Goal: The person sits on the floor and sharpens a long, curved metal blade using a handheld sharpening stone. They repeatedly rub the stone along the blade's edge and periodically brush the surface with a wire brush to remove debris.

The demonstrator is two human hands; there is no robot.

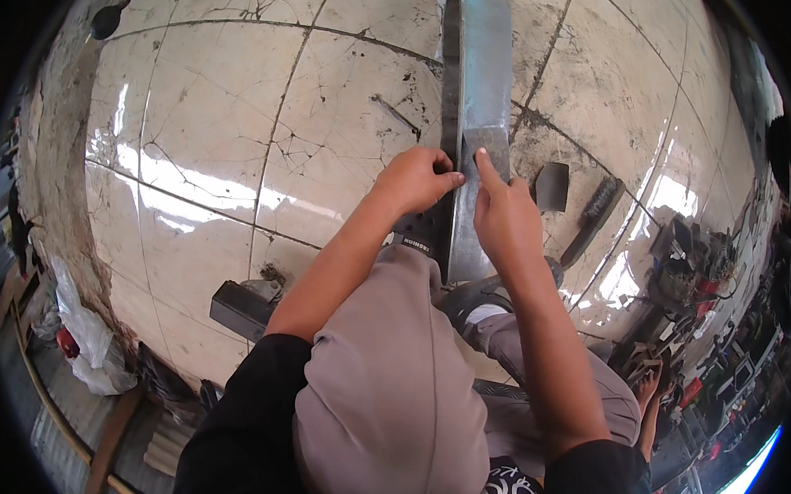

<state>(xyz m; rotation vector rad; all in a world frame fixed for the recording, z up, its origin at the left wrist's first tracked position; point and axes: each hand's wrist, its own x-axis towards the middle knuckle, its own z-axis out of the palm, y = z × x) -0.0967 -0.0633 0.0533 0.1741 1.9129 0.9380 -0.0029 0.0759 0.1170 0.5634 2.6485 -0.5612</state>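
Note:
A long grey metal piece (486, 66) with a raised side edge lies lengthwise in front of me, its near end by my legs. My left hand (416, 179) is closed at its left edge, thumb and fingertips pinching the rim. On the top face, my right hand (510, 215) presses with the index finger stretched forward and the other fingers curled. Beneath that fingertip is a dark grey patch (495, 145) that looks like a piece of sandpaper. A similar curved dark sheet (553, 187) lies on the floor to the right, beside a wire brush (595, 219).
Cracked, stained floor tiles (217, 89) surround the metal. A thin rod (396, 115) lies left of it. A dark rectangular metal block (241, 308) sits near my left elbow. Cluttered tools and parts (690, 269) fill the right side, where another person's hand (647, 390) shows.

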